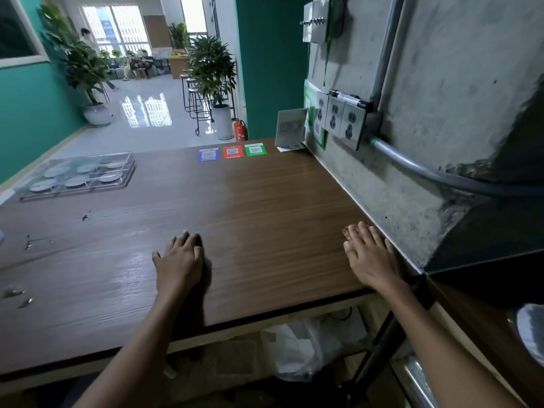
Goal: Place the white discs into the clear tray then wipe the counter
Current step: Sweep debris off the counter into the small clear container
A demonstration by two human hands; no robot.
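Both hands lie flat, fingers straight, on the counter (265,201), and the left hand (179,260) is the nearer to the clear tray (126,160), which sits far left, long axis running left-right, white discs (76,181) already inside; right hand (371,254) rests by the wall.

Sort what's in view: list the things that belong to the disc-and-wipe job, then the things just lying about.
Belongs to the job:
clear tray
white discs, already in the tray
counter
left hand and right hand, both flat on the counter

Just lying about:
three QR code stickers
standing card
wall sockets
fire extinguisher
potted plant
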